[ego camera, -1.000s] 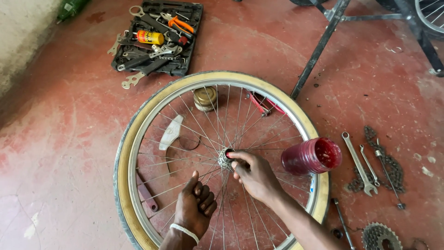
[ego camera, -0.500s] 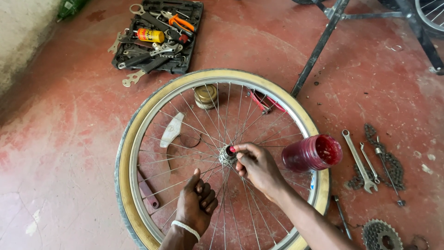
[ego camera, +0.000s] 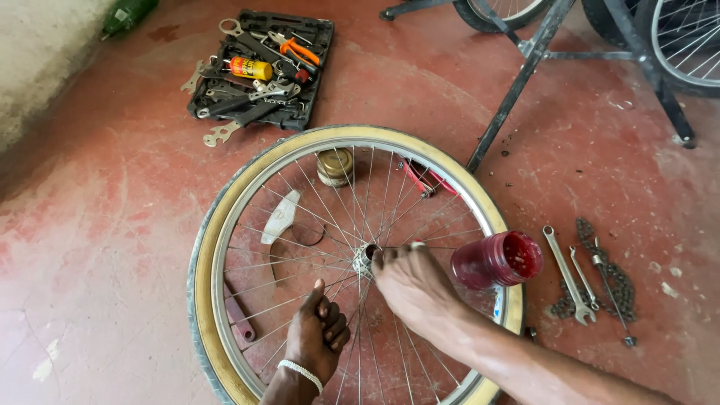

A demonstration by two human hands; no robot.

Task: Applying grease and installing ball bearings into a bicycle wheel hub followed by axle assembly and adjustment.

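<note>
Hub (ego camera: 363, 260) half hidden, right hand (ego camera: 415, 285) fingertips

The right hand (ego camera: 416, 289) hides part of the hub (ego camera: 363, 260).

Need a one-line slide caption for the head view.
Right hand fingers a bicycle wheel hub; left hand rests on spokes beside a red jar.
</note>
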